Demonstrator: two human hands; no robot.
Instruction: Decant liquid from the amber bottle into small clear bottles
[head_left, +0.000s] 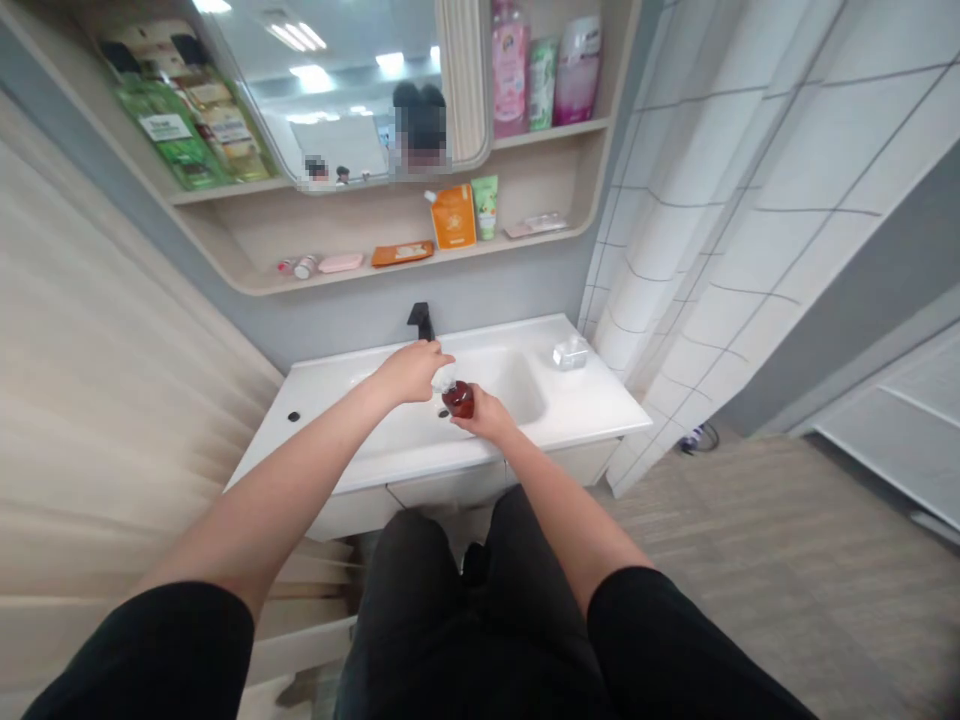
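Note:
Over the sink basin (525,385) my two hands are close together. My right hand (489,415) is wrapped round a small dark red bottle (459,400), which looks tilted toward the left. Just beside the bottle's upper left, my left hand (411,372) is closed on a small whitish thing (444,377), perhaps a cloth or tissue; its kind is unclear. The whitish thing meets or overlaps the bottle's edge in this view. Behind my left hand stands a black faucet (421,320), partly covered by the fingers.
A clear container (570,352) stands on the counter's right side. Above hangs a shelf unit (270,285) with an orange pouch (454,217), a green tube (486,207), several bottles and a mirror (337,90). Curtains (112,300) flank the left; a white checked curtain (697,220) hangs right.

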